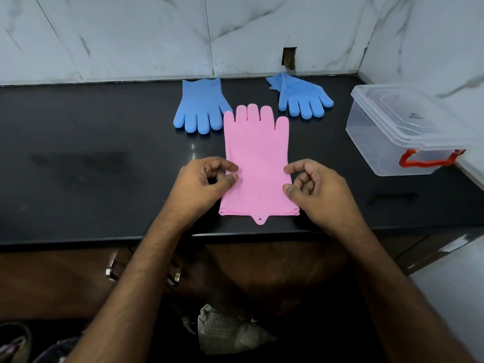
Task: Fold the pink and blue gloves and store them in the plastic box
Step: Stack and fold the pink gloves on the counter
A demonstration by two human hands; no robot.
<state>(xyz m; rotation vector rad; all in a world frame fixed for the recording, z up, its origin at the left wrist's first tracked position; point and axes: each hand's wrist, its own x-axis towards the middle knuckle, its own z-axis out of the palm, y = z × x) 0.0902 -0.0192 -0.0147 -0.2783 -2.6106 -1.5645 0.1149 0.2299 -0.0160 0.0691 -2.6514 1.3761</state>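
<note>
Pink glove: flat on table, between left hand and right hand, fingers curled, pinching its side edges.

The left edge of the flat pink rubber glove is covered by the left hand, and its right edge by the right hand; whether the curled fingers pinch the glove cannot be told. One fingertip of the smooth blue rubber glove is overlapped by the pink glove. The clear plastic box is partly hidden at its right end by a pale surface.
</note>
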